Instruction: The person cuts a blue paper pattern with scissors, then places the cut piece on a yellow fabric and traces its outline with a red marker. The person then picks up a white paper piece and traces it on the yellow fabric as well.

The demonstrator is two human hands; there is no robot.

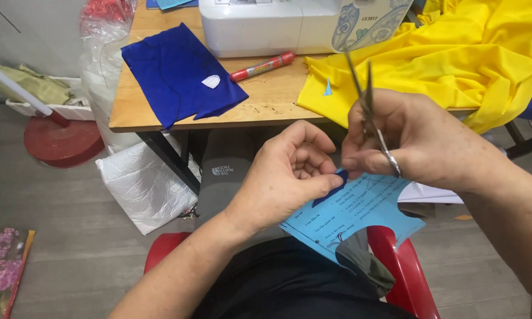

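My left hand (289,171) pinches a small dark blue fabric piece (331,192) together with a light blue printed paper (360,215) over my lap. My right hand (413,139) grips metal scissors (369,106), blades pointing up and away, just right of the left fingertips. The paper has a curved cut-out on its right edge. On the wooden table (272,100) ahead lie a dark blue fabric (177,74) with a small white patch, a red marker (263,66), and yellow fabric (455,56).
A white sewing machine (278,23) stands at the table's back. White plastic bags (145,186) lie on the floor to the left, beside a red round base (62,142) with a pole. I sit on a red chair (405,272).
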